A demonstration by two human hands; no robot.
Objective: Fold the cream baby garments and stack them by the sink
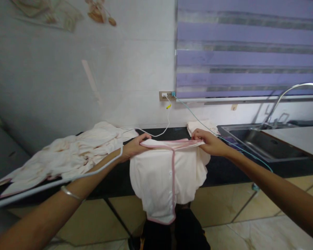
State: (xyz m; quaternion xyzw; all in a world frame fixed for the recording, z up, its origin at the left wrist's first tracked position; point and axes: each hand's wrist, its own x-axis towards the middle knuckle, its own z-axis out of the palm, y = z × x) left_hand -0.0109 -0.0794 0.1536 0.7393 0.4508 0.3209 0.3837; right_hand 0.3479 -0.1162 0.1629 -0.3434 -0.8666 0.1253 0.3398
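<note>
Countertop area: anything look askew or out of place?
Yes. A white cable and a teal cable trail from the wall outlet across the counter; the white one drapes over the left forearm. Both hands hold the garment.

On the left of the dark bench (224, 170) we see a heap of pale cloths (67, 152) spread out, some with pink edging. A small folded cloth (202, 125) lies at the back of the bench, just beside the steel sink (253, 139). Over the sink curves a metal tap (292, 91), and a white board (299, 137) lies across its right part. On the white wall we find a socket (167, 95) with a white cable (156, 133) and a thin blue-green cable (224, 139) running down from it. Above the sink hangs a purple striped blind (250, 48). Below the bench we see a tiled floor (250, 229).
</note>
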